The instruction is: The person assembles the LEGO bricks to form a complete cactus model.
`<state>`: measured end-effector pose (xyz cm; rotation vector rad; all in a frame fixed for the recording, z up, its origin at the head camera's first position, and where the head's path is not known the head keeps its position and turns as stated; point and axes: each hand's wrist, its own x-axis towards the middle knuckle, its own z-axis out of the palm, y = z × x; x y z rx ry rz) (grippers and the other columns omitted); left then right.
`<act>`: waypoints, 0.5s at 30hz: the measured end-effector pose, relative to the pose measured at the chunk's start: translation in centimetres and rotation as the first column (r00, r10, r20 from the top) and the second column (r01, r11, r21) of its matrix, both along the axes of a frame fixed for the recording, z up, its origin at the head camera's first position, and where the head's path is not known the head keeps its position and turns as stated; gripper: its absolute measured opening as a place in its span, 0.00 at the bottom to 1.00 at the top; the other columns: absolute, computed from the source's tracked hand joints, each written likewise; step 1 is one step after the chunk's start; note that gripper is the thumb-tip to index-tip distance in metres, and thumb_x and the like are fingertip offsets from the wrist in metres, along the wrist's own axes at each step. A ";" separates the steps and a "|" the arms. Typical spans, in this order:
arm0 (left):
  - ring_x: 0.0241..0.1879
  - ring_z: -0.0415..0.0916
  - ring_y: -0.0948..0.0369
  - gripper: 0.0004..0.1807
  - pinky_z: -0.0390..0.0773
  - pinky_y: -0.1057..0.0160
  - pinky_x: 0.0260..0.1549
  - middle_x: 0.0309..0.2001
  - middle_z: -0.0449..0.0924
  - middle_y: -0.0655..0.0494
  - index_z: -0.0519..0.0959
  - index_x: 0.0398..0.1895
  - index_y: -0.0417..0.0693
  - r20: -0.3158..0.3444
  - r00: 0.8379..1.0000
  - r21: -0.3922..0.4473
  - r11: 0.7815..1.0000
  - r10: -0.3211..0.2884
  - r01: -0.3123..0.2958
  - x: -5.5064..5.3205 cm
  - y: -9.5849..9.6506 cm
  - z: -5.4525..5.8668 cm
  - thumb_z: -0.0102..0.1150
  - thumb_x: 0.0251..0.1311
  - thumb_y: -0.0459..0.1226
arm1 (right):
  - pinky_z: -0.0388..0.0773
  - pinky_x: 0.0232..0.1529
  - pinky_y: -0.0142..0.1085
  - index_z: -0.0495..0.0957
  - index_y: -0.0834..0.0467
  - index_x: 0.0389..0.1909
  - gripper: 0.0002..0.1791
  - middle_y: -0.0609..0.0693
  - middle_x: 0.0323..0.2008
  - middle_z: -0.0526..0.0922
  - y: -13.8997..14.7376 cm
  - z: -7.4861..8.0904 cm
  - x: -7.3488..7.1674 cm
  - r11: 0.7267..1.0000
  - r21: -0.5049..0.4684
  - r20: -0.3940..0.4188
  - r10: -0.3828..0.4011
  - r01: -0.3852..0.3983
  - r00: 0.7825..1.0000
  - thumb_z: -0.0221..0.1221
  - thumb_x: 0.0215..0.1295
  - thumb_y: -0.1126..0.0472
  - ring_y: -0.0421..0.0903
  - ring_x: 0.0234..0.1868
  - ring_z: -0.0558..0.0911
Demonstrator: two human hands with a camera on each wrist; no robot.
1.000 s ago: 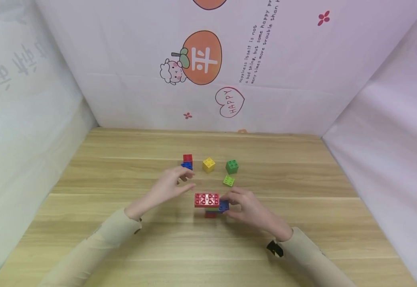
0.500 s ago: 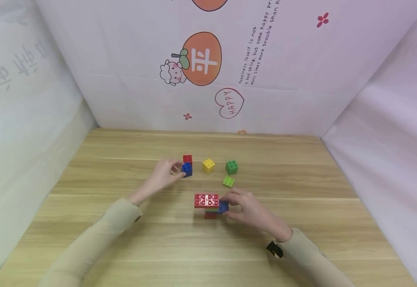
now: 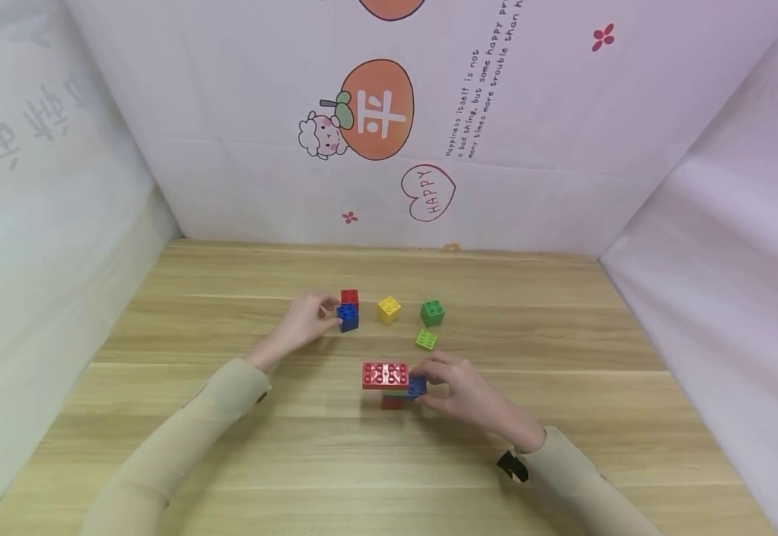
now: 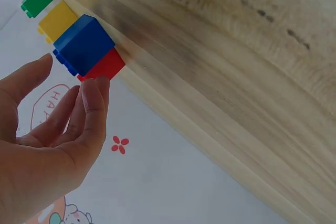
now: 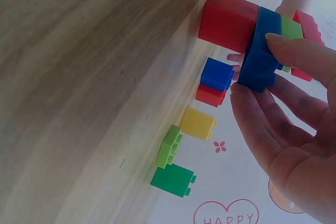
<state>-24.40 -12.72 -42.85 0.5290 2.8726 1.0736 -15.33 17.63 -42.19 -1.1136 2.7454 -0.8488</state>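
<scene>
My left hand [image 3: 304, 321] is at the left side of a small blue brick [image 3: 347, 318], thumb and fingers apart. In the left wrist view that blue brick [image 4: 85, 44] lies just beyond the fingertips, in front of a red brick [image 4: 105, 66]. My right hand [image 3: 458, 387] pinches the jutting end of a longer blue brick [image 5: 261, 51] between thumb and fingers. This brick is part of a stack: a red brick [image 5: 228, 22] at the bottom, the blue one, a light green brick [image 5: 290, 27], then a long red brick [image 3: 386, 375] on top.
Behind the stack, a yellow brick [image 3: 389, 309] and a green brick [image 3: 432, 313] stand in a row with the red one. A thin light green brick [image 3: 426, 339] lies before the green one. White printed cloth [image 3: 261, 193] walls in the wooden table [image 3: 295, 461].
My left hand moved from above the small blue brick to its left side and drew back slightly leftward. The right hand and the stack have stayed in place.
</scene>
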 end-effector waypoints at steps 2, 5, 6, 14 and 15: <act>0.44 0.83 0.47 0.20 0.85 0.52 0.47 0.50 0.83 0.36 0.78 0.53 0.32 0.009 1.000 -0.006 1.000 -0.003 0.003 -0.2 0.1 -0.1 0.65 0.60 0.34 | 0.87 0.45 0.36 0.81 0.61 0.50 0.21 0.54 0.47 0.85 0.0 0.0 0.0 1.000 0.002 0.003 -0.004 0.004 1.000 0.70 0.54 0.65 0.45 0.44 0.86; 0.45 0.83 0.46 0.20 0.85 0.52 0.46 0.50 0.82 0.35 0.78 0.53 0.32 0.022 1.000 -0.021 1.000 -0.004 0.005 -0.5 0.2 -0.3 0.65 0.60 0.35 | 0.87 0.45 0.36 0.81 0.60 0.50 0.21 0.54 0.48 0.85 0.0 0.1 0.1 1.000 0.007 0.006 -0.011 0.011 1.000 0.70 0.55 0.65 0.45 0.44 0.86; 0.45 0.83 0.46 0.20 0.85 0.52 0.46 0.50 0.82 0.35 0.78 0.53 0.32 0.027 1.000 -0.024 1.000 -0.004 0.005 -0.5 0.2 -0.3 0.66 0.61 0.35 | 0.87 0.45 0.36 0.81 0.60 0.50 0.21 0.54 0.48 0.85 0.0 0.1 0.1 1.000 0.006 0.007 -0.011 0.011 1.000 0.70 0.55 0.65 0.45 0.44 0.86; 0.50 0.81 0.45 0.21 0.85 0.51 0.49 0.52 0.81 0.37 0.78 0.53 0.33 0.090 0.996 -0.041 0.999 0.024 -0.021 -0.9 0.7 -0.4 0.67 0.60 0.37 | 0.87 0.45 0.36 0.81 0.60 0.51 0.21 0.53 0.48 0.85 0.0 0.1 0.1 1.000 0.006 0.005 -0.016 0.016 1.000 0.71 0.54 0.65 0.45 0.44 0.86; 0.50 0.81 0.45 0.21 0.85 0.51 0.49 0.52 0.81 0.37 0.78 0.53 0.33 0.092 0.995 -0.040 0.999 0.025 -0.021 -1.0 0.8 -0.4 0.67 0.60 0.37 | 0.87 0.45 0.36 0.81 0.60 0.51 0.21 0.53 0.48 0.85 0.0 0.1 0.1 1.000 0.006 0.005 -0.017 0.017 1.000 0.71 0.54 0.65 0.45 0.44 0.86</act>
